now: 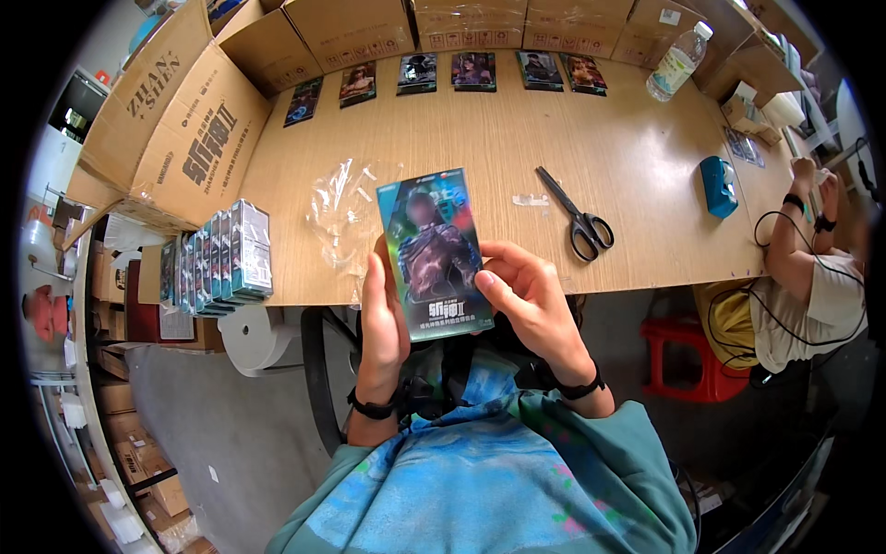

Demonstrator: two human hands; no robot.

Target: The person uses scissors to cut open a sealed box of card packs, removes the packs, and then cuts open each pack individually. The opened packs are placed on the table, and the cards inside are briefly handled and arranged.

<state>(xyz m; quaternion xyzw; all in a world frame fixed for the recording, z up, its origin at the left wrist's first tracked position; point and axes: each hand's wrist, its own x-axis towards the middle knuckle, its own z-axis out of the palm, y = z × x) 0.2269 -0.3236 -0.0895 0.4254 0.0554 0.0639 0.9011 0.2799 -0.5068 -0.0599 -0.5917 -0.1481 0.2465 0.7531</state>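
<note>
A shiny teal cardboard box (437, 260) with a printed figure on its front is held upright between my two hands, over the near edge of the table. My left hand (385, 311) supports its left side. On its right side are the fingers and thumb of my right hand (529, 298). Crumpled clear plastic wrap (342, 211) lies on the table behind the box, to the left. Black-handled scissors (578, 218) rest to the right, with a scrap of clear tape (531, 200) beside the blades. A row of similar boxes (221, 256) stands at the table's left edge.
Several small card stacks (473, 71) line the back, before cardboard cartons (471, 24). A plastic bottle (675, 66) stands back right, a teal tape dispenser (720, 187) at right. A large open carton (194, 138) is at left. Another person (810, 277) sits beyond a red stool (692, 360).
</note>
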